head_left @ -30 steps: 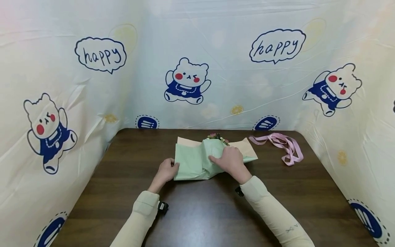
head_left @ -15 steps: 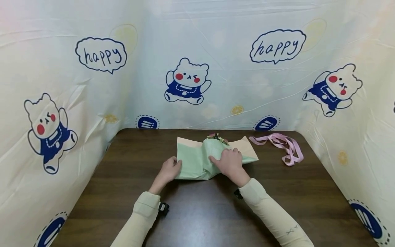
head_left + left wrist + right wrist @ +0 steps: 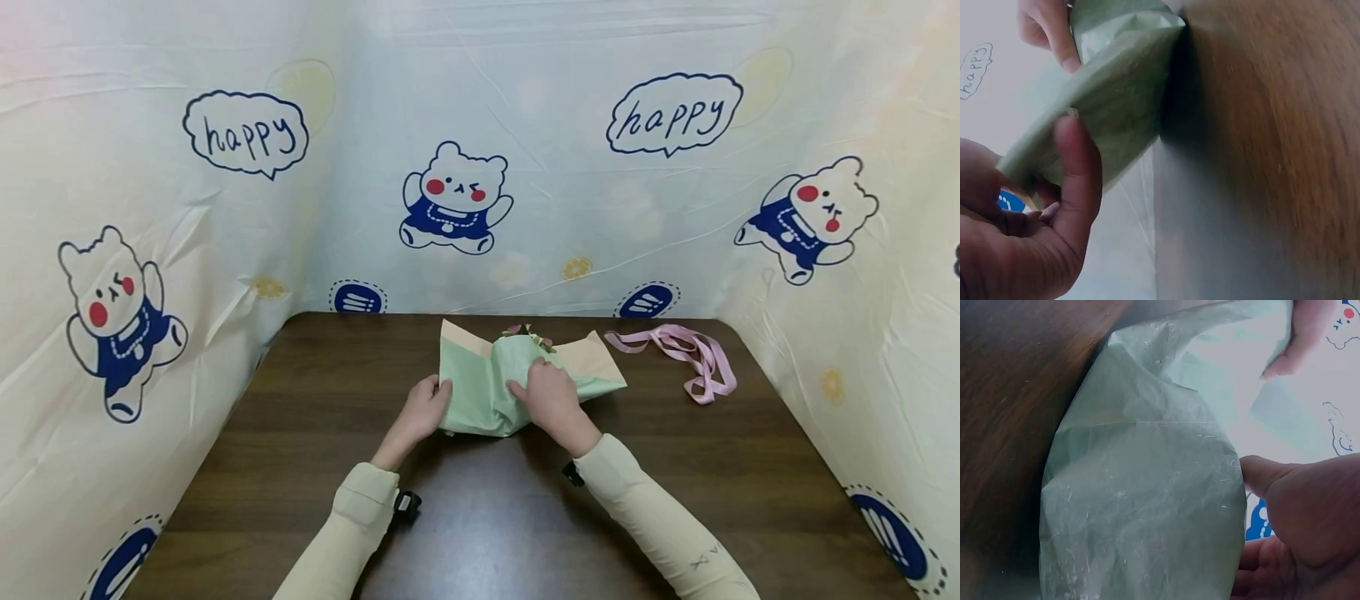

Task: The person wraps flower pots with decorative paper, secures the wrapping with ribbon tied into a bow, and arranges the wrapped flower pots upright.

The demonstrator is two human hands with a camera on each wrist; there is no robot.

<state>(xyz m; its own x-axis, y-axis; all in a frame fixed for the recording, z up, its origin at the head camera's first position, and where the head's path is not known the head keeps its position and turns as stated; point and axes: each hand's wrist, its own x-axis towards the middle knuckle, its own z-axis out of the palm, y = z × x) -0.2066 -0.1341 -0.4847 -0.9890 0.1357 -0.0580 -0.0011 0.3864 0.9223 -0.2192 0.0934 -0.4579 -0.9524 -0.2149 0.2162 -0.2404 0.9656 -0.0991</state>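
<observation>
One bundle of green wrapping paper (image 3: 467, 385), peach along its far margin, lies near the middle of the far edge of the worktop (image 3: 465, 533). The left hand (image 3: 425, 406) pinches the paper's left side between thumb and fingers, holding it above the surface. The right hand (image 3: 552, 396) grips the gathered paper, thumb toward the left. Small flowers (image 3: 536, 337) protrude at the far end. Loose pink ribbon (image 3: 702, 363) lies near the worktop's far right corner, apart from the paper.

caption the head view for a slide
Left hand and right hand hold green paper with flowers peeking out, pink ribbon nearby.
</observation>
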